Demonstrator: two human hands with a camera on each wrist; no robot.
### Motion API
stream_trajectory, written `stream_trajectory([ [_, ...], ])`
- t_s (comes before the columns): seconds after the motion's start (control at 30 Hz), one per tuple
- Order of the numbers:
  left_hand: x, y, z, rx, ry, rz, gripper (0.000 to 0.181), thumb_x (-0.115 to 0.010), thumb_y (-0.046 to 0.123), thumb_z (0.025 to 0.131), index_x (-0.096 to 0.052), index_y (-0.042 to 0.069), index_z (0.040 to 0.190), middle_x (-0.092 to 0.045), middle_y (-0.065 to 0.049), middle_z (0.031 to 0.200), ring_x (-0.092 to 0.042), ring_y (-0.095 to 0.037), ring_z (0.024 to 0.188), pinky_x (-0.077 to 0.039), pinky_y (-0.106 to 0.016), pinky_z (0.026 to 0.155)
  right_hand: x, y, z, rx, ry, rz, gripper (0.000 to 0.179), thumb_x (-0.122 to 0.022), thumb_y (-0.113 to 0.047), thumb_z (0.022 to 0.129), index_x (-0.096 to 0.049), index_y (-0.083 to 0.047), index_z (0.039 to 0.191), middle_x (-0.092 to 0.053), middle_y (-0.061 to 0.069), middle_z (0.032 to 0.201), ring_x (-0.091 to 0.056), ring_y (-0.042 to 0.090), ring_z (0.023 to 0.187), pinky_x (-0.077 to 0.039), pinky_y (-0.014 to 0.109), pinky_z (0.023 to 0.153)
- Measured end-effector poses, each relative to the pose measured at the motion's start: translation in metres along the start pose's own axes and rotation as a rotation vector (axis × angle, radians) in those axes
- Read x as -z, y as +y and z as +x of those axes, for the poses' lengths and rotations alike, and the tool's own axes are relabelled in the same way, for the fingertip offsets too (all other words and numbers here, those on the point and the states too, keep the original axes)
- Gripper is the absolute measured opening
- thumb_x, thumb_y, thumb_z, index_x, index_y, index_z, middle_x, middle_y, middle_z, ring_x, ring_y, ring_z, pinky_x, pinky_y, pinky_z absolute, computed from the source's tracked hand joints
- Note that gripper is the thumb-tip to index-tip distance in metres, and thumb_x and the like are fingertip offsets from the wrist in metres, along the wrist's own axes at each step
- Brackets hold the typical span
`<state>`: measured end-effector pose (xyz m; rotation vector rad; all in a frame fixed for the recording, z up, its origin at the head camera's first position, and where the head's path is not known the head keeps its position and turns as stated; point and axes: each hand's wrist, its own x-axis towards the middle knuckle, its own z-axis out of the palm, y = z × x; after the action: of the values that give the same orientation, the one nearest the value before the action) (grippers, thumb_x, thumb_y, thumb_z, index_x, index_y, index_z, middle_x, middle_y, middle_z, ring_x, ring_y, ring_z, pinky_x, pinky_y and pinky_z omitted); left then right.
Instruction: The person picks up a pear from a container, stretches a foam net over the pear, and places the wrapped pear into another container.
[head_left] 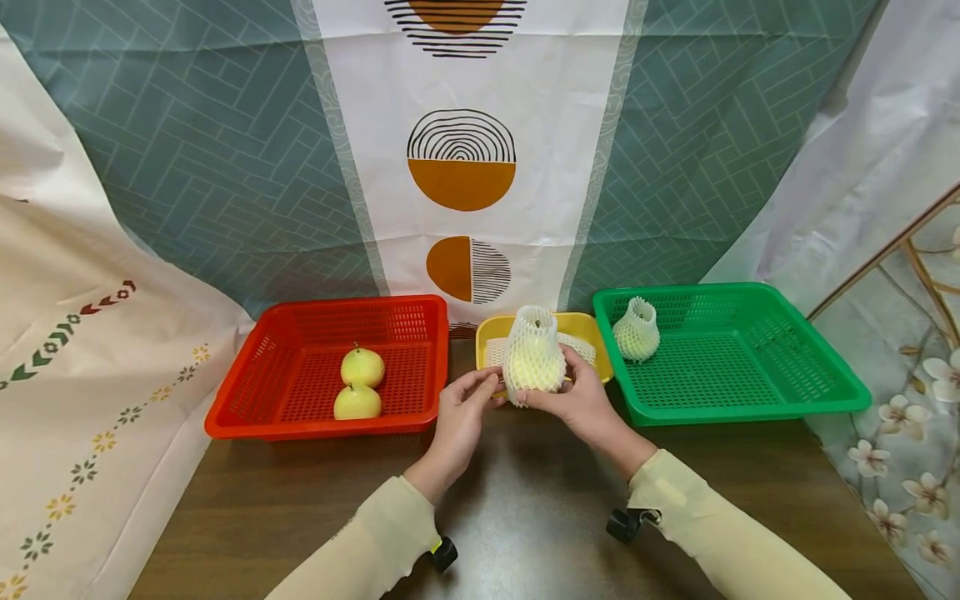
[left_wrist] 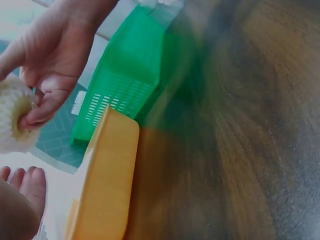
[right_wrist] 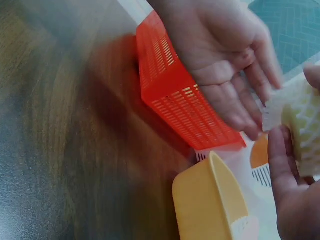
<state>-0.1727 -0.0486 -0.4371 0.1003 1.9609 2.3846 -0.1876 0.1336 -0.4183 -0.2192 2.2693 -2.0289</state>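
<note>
In the head view, a pale yellow pear in a white foam net (head_left: 534, 354) is held up at the middle, its stem showing through the net's open top. My right hand (head_left: 581, 400) grips it from the right, with the thumb across its lower front. On the other side, my left hand (head_left: 461, 417) has its fingertips close to the net's lower left edge; whether they touch it is unclear. In the right wrist view, the left hand (right_wrist: 220, 65) has its palm showing and its fingers loosely extended. The left wrist view shows the right thumb pressed against the pear's underside.
To the left, a red basket (head_left: 300, 429) holds two bare pears (head_left: 362, 367). A green basket (head_left: 750, 412) on the right contains a netted pear (head_left: 637, 331). Behind my hands stands a small yellow basket (head_left: 606, 354) with white foam nets (head_left: 581, 346). Patterned cloth hangs behind.
</note>
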Motion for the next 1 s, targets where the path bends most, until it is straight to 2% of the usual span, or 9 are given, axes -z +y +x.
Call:
stream_trajectory([
  [0.1,-0.003,0.005,-0.003,-0.072,-0.037,-0.004,0.036,-0.062,0.032,0.090,-0.063,0.012,0.119,-0.063,-0.008,0.120,-0.063,-0.020,0.104,-0.050,-0.039,0.094,-0.001,-0.003,0.001,-0.018,0.055,-0.043,0.079,-0.082,-0.041,0.067,-0.042,-0.020,0.131,-0.051,0.003,0.123,-0.059,0.024,0.105,-0.056,0.032,0.081],
  [0.23,-0.006,0.008,-0.003,-0.079,-0.068,0.047,0.045,-0.066,0.035,0.086,-0.059,0.014,0.125,-0.062,-0.006,0.124,-0.061,-0.018,0.110,-0.051,-0.031,0.093,-0.003,-0.007,0.001,-0.051,0.083,-0.064,0.075,-0.077,-0.050,0.069,-0.044,-0.020,0.129,-0.054,0.003,0.120,-0.059,0.021,0.103,-0.056,0.031,0.081],
  [0.3,-0.006,0.008,-0.002,-0.058,-0.054,0.058,0.048,-0.069,0.034,0.084,-0.057,0.014,0.126,-0.061,-0.006,0.125,-0.061,-0.018,0.111,-0.050,-0.029,0.092,-0.004,-0.010,0.000,-0.060,0.052,-0.032,0.071,-0.073,-0.051,0.073,-0.045,-0.019,0.130,-0.055,0.004,0.120,-0.061,0.020,0.102,-0.056,0.033,0.081],
  [0.43,-0.005,0.007,0.001,-0.031,0.001,0.053,0.053,-0.072,0.034,0.081,-0.057,0.011,0.126,-0.062,-0.009,0.122,-0.064,-0.018,0.106,-0.052,-0.029,0.088,-0.002,-0.015,-0.002,-0.039,-0.080,0.055,0.060,-0.056,-0.051,0.088,-0.043,-0.013,0.134,-0.053,0.012,0.124,-0.062,0.024,0.103,-0.055,0.040,0.083],
  [0.57,-0.003,0.009,0.004,-0.036,0.045,0.016,0.052,-0.069,0.039,0.082,-0.058,0.008,0.122,-0.066,-0.013,0.115,-0.066,-0.018,0.097,-0.055,-0.031,0.083,0.003,-0.017,-0.002,-0.029,-0.117,0.002,0.058,-0.043,-0.052,0.094,-0.044,-0.010,0.135,-0.052,0.015,0.124,-0.060,0.027,0.101,-0.054,0.044,0.085],
  [0.73,-0.002,0.013,0.003,-0.031,0.042,-0.037,0.047,-0.065,0.039,0.085,-0.053,0.009,0.120,-0.067,-0.014,0.108,-0.066,-0.019,0.093,-0.055,-0.034,0.085,0.008,-0.017,-0.001,-0.029,-0.095,-0.067,0.050,-0.046,-0.048,0.095,-0.047,-0.014,0.131,-0.051,0.007,0.128,-0.052,0.025,0.110,-0.047,0.047,0.095],
  [0.87,-0.001,0.015,0.002,-0.013,0.032,-0.031,0.042,-0.061,0.035,0.089,-0.050,0.009,0.120,-0.067,-0.012,0.106,-0.065,-0.017,0.093,-0.053,-0.035,0.088,0.008,-0.015,0.000,-0.021,-0.110,0.013,0.049,-0.051,-0.043,0.094,-0.039,-0.012,0.130,-0.052,0.010,0.130,-0.052,0.021,0.112,-0.045,0.043,0.098],
  [0.93,-0.002,0.022,-0.001,-0.015,0.056,0.003,0.037,-0.061,0.032,0.090,-0.053,0.007,0.117,-0.066,-0.011,0.105,-0.063,-0.016,0.091,-0.053,-0.031,0.087,0.007,-0.015,-0.001,-0.036,-0.096,0.056,0.052,-0.055,-0.041,0.092,-0.035,-0.012,0.130,-0.053,0.013,0.130,-0.055,0.020,0.109,-0.047,0.040,0.096],
  [1.0,-0.002,0.020,-0.001,-0.042,0.086,0.022,0.036,-0.064,0.033,0.088,-0.058,0.009,0.114,-0.066,-0.011,0.104,-0.063,-0.016,0.090,-0.053,-0.034,0.087,0.006,-0.014,0.000,-0.056,-0.061,0.070,0.056,-0.060,-0.042,0.089,-0.033,-0.013,0.128,-0.053,0.012,0.129,-0.058,0.020,0.106,-0.050,0.037,0.093],
])
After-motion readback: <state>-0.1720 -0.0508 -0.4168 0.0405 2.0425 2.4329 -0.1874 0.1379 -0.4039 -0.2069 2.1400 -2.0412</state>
